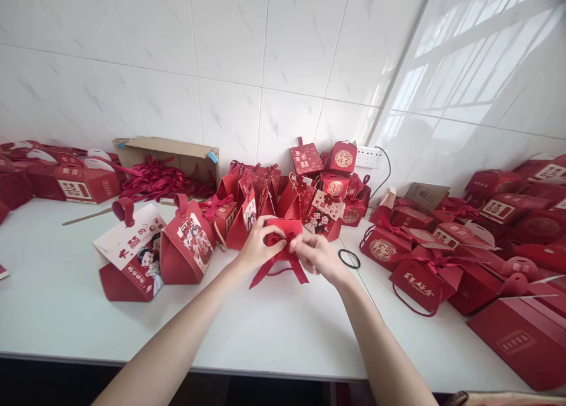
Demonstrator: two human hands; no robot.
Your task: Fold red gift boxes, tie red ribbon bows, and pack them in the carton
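Note:
In the middle of the table stands a small red gift box [289, 224] with a red ribbon [297, 271] on its near side. The ribbon's two tails hang down, and a thin red cord loops below them. My left hand [259, 244] is closed on the ribbon's left part, fingers bent against the box. On the other side my right hand [316, 254] pinches the ribbon close to its knot. The fingers partly hide the knot and most of the box front.
Two tent-shaped boxes [188, 241] stand to the left. Behind are more red boxes [336, 185] and a cardboard carton [170, 149] of loose ribbons [154, 179]. Red boxes [517, 329] pile up at right. A black ring [349, 258] lies near my right hand; a power strip [368, 157] is at the wall.

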